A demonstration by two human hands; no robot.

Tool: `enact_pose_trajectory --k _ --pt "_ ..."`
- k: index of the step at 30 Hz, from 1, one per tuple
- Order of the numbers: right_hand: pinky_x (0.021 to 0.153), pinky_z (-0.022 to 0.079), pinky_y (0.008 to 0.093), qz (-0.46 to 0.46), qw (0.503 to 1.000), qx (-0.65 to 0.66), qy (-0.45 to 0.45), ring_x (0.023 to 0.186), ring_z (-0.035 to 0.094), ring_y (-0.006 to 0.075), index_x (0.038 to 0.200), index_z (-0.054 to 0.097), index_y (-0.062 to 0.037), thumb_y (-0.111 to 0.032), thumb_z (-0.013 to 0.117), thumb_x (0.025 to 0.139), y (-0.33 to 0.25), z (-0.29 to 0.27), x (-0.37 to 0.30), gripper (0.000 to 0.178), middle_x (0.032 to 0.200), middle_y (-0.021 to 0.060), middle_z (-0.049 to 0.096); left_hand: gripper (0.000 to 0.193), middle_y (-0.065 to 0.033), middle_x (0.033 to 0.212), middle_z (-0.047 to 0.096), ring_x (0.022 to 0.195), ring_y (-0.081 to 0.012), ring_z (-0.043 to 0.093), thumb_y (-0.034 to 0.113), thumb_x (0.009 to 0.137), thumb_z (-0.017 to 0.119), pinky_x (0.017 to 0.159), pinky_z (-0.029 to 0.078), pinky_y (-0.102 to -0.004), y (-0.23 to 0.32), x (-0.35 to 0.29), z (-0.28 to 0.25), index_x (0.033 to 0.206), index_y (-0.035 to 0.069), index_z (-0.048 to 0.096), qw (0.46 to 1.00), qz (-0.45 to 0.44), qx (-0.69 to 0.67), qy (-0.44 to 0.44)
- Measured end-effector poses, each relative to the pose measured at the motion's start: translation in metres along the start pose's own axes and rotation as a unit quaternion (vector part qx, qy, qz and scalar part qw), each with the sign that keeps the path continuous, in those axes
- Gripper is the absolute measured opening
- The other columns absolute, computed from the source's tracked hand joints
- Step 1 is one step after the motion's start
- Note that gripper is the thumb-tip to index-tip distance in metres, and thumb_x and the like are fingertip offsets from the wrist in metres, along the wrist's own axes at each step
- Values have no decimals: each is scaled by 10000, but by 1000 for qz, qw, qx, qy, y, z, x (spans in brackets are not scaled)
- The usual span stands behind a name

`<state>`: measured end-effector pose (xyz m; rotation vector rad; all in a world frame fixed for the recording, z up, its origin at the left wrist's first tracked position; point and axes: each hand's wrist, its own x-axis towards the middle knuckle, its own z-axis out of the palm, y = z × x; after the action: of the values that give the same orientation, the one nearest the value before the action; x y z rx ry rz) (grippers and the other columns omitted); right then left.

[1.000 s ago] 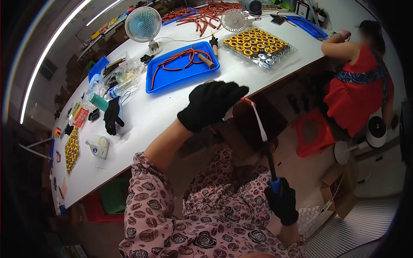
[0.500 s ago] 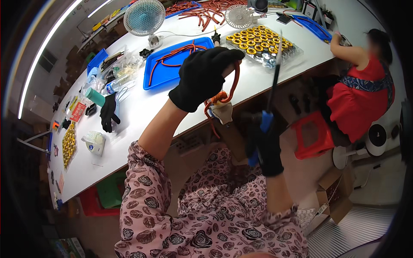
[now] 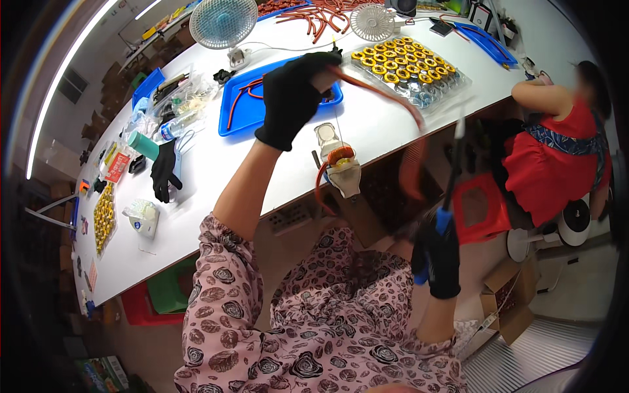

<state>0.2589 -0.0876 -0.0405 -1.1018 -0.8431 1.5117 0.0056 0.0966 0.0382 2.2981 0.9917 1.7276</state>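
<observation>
My left hand [image 3: 295, 98], in a black glove, is closed above the table's front edge. It grips a thick red-brown wire [image 3: 377, 90] that curves off to the right, its far part smeared by motion. Below that hand, a ring-shaped coil [image 3: 341, 156] wound with orange-red wire sits in a whitish holder [image 3: 344, 180] at the edge. One wire end hangs from it. In front of the edge, to the right, my gloved right hand [image 3: 438, 259] is wrapped round a long thin tool [image 3: 453, 173] with a blue handle, dark shaft and pale tip pointing up.
Behind my left hand lies a blue tray [image 3: 239, 124] with red-brown wires. Yellow-topped rings [image 3: 406, 62] fill a clear pack at the right. Two fans [image 3: 224, 23] stand farther back. A person in red [image 3: 550, 157] sits at right beside a red stool [image 3: 481, 206].
My right hand and the tool have moved right, away from the coil. My left hand has shifted slightly left and up, and its wire now stretches out rightward instead of looping down by the coil.
</observation>
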Motion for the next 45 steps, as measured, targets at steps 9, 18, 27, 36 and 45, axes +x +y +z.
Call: enact_pose_trajectory --k 9,18,27,36,45 --pt "422 379 221 261 950 -10 -171 481 488 76 979 531 -95 -190 591 866 65 -8 -54 159 628 -22 500 227 -69 833 640 756 -141 592 24 739 598 696 460 -257 -92 -78 30 961 7 644 866 -387 -316 -1" --pt "410 360 214 148 979 -2 -140 456 466 71 937 548 -92 -186 582 862 81 4 -23 125 613 -10 506 227 -73 887 635 808 -152 581 55 744 559 752 446 -268 -84 -84 32 952 0 632 861 -414 -292 -35" --pt "345 297 228 265 931 151 -199 370 381 86 888 499 -91 -173 548 879 61 -15 -91 96 564 -12 444 296 -73 1013 631 906 -160 582 144 813 633 809 447 -279 19 -125 5 1084 33 591 973 -224 39 51" --pt "283 289 204 419 711 545 -149 321 389 79 982 504 -73 -187 425 897 115 -58 -140 162 504 -13 428 238 -126 822 624 750 -237 617 247 874 557 680 468 -322 139 -202 30 931 25 623 928 -310 -93 -185" --pt "282 388 210 432 544 657 -293 317 427 88 1117 529 -128 -189 432 889 118 -39 -134 255 459 2 437 223 -112 985 560 889 -284 532 201 823 591 749 407 -379 98 -186 28 994 58 599 958 6 269 -95"
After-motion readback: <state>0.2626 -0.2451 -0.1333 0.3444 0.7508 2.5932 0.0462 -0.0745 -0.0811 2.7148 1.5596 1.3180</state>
